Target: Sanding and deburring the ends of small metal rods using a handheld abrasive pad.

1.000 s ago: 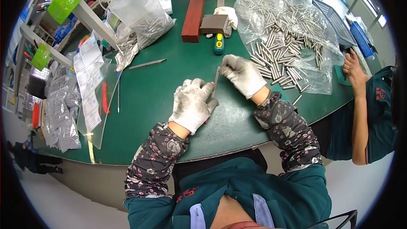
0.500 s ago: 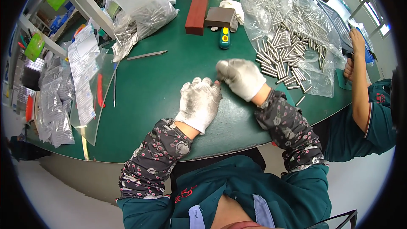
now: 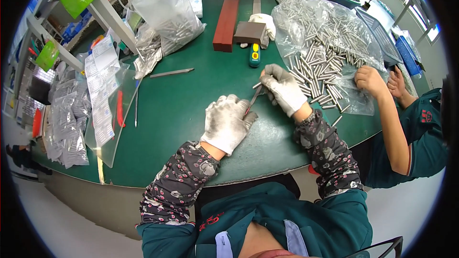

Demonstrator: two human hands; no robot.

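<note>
My left hand, in a worn white glove, is closed on a narrow metal blade-like tool that points up and to the right. Its lower end is hidden by the fingers. My right hand, also gloved, pinches a short steel pin near the tool's upper tip. Whether pin and tool touch, I cannot tell. Many similar steel pins lie in a loose heap on an opened clear plastic bag, just right of my right hand.
On the green table a yellow-and-teal handle, a brown block and a dark red bar lie ahead. A filled plastic bag and a slim metal strip are left. At right, a co-worker's hands hover by the heap.
My hands have drawn slightly apart, so the tool and pin now show between them. The co-worker's nearer hand has come down and left toward the heap. The view has shifted a little.
</note>
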